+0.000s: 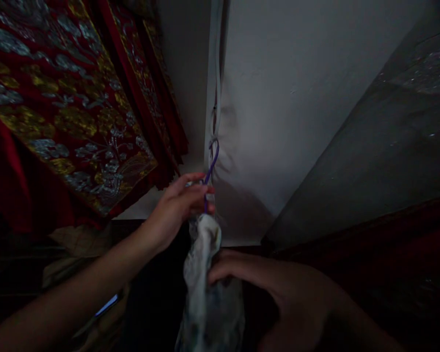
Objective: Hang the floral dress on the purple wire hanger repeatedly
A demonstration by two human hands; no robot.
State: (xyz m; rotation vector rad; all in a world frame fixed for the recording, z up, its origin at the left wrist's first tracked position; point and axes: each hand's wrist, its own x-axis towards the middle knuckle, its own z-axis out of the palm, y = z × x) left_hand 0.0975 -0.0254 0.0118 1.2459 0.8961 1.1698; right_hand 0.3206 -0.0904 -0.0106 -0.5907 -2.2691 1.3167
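A purple clothes hanger [213, 164] hangs by its hook from a loop in a pale cord [217, 73] at the wall's edge. My left hand [185, 198] is closed around the hanger's neck, just below the hook. From the hanger droops a light garment [201, 278] with faint darker patterns, bunched near the top. Against its upper right side is my right hand [289, 288], fingers curled onto the cloth. Dim light and the fabric partly hide those fingertips.
Red cloth [95, 112] embroidered in gold and silver hangs at the left. A pale wall [278, 98] stands ahead, with a translucent plastic-like sheet [381, 132] at the right. A small lit screen-like strip [106, 305] shows at the lower left.
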